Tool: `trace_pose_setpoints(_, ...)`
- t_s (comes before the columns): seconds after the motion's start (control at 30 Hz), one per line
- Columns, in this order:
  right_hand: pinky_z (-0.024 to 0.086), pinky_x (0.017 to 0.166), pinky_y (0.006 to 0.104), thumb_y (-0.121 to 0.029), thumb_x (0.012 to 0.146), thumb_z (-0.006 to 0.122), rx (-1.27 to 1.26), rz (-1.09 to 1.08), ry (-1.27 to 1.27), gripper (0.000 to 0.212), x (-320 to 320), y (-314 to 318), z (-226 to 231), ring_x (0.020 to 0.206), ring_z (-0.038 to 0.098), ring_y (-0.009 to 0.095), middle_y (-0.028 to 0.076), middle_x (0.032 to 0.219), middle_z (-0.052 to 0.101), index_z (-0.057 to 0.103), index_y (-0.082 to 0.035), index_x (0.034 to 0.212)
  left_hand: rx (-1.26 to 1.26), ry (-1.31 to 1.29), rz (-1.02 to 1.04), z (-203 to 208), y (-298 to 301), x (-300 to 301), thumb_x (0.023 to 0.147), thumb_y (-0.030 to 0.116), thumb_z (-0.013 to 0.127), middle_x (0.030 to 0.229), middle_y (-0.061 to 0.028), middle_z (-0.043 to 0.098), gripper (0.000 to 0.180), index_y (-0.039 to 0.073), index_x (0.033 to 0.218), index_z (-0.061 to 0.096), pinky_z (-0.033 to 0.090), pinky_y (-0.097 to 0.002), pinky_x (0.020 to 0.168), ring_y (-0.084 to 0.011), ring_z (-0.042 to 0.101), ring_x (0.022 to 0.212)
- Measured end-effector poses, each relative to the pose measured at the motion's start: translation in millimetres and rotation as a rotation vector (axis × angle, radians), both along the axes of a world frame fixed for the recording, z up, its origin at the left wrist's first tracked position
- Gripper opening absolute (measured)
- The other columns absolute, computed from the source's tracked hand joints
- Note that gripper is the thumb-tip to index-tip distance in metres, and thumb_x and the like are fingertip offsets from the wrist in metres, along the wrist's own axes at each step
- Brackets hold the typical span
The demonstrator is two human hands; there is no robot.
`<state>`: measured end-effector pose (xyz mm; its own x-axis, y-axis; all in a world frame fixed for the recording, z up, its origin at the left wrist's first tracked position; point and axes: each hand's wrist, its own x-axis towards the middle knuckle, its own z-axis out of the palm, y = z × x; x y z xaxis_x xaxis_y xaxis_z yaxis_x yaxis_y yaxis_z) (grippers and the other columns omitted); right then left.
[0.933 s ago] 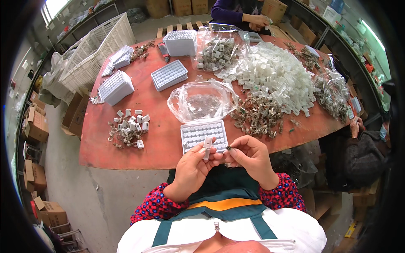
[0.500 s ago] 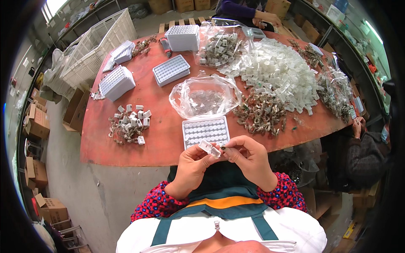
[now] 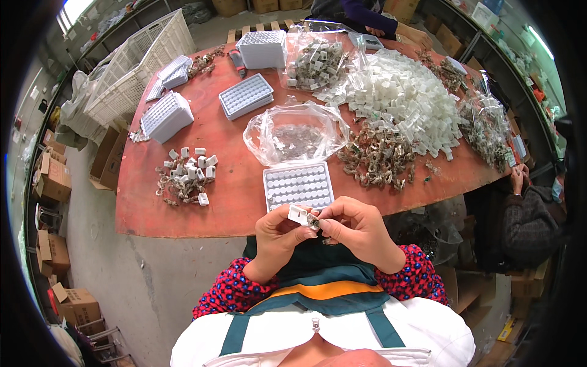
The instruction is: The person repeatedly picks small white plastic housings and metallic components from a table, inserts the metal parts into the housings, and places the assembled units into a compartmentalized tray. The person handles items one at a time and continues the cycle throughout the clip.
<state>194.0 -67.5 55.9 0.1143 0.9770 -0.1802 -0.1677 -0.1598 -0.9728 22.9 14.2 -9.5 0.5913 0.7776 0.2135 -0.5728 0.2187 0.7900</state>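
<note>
Just past the near table edge, my left hand point(image 3: 276, 240) is closed on a small white plastic housing point(image 3: 298, 215), thumb and fingers at its sides. My right hand point(image 3: 359, 231) pinches a tiny dark metallic part point(image 3: 313, 222) against the housing's right end; the fingertips partly hide it. Right behind both hands lies a white tray point(image 3: 266, 191) with rows of round white pieces. An open clear plastic bag point(image 3: 254, 145) of small clear bits touches its far side. To the right is a pile of brownish metal parts point(image 3: 378, 160); to the left, a cluster of white housings with metal parts point(image 3: 188, 174).
A large heap of translucent white pieces point(image 3: 406, 101) covers the right of the red table point(image 3: 220, 214). Stacked trays point(image 3: 168, 117) stand left, more trays point(image 3: 246, 96) at centre. Co-workers' hands show at the far edge point(image 3: 416, 37) and right edge point(image 3: 520, 177). A white crate point(image 3: 143, 67) stands behind.
The white housing has turned in my left hand, and the dark part now sits against its end. My right fingers have closed in on it. The far co-worker's hand has moved right.
</note>
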Motion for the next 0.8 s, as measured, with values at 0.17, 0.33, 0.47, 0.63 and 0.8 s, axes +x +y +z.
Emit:
trace_pose_setpoints(0.17, 0.054, 0.067, 0.0256, -0.001, 0.091, 0.069, 0.333, 0.053, -0.514, 0.023, 0, 2, -1, 0.079, 0.067, 0.013, 0.007, 0.096, 0.066, 0.069, 0.001, 0.114, 0.045, 0.038, 0.067, -3, 0, 2, 0.085, -0.009, 0.075, 0.110, -0.0090, 0.070, 0.032, -0.003, 0.115, 0.066, 0.057, -0.0304, 0.092, -0.0162, 0.068, 0.103)
trace_pose_setpoints(0.33, 0.058, 0.075, 0.0314, 0.001, 0.089, 0.070, 0.468, 0.087, -0.565, 0.034, -2, 6, -9, 0.085, 0.070, 0.021, 0.010, 0.101, 0.067, 0.066, -0.002, 0.123, -0.050, -0.005, 0.086, 1, 0, 3, 0.088, -0.006, 0.074, 0.110, -0.0094, 0.070, 0.031, -0.003, 0.117, 0.064, 0.057, -0.0307, 0.091, -0.0163, 0.069, 0.100)
trace_pose_setpoints(0.47, 0.058, 0.079, 0.0329, -0.001, 0.089, 0.072, 0.506, 0.041, -0.668, 0.033, -8, 8, -17, 0.089, 0.071, 0.020, 0.011, 0.103, 0.068, 0.065, -0.001, 0.122, -0.222, 0.060, 0.080, 10, -2, 1, 0.092, -0.002, 0.071, 0.108, -0.0093, 0.070, 0.027, -0.004, 0.118, 0.063, 0.058, -0.0305, 0.088, -0.0156, 0.069, 0.096)
trace_pose_setpoints(0.63, 0.057, 0.076, 0.0306, -0.008, 0.094, 0.070, 0.277, -0.028, -0.258, 0.024, -13, 7, -19, 0.087, 0.071, 0.016, 0.010, 0.098, 0.070, 0.065, 0.003, 0.115, -0.163, 0.163, 0.115, 13, 0, -6, 0.095, 0.004, 0.069, 0.107, -0.0114, 0.071, 0.028, -0.005, 0.121, 0.062, 0.059, -0.0309, 0.087, -0.0168, 0.070, 0.095)
trace_pose_setpoints(0.8, 0.055, 0.071, 0.0272, -0.011, 0.098, 0.066, 0.142, 0.009, -0.246, 0.017, -7, 8, -13, 0.079, 0.068, 0.013, 0.009, 0.090, 0.070, 0.066, 0.005, 0.104, -0.052, 0.194, 0.128, 12, -1, -5, 0.096, 0.007, 0.069, 0.110, -0.0138, 0.070, 0.032, -0.007, 0.124, 0.061, 0.062, -0.0334, 0.086, -0.0195, 0.071, 0.097)
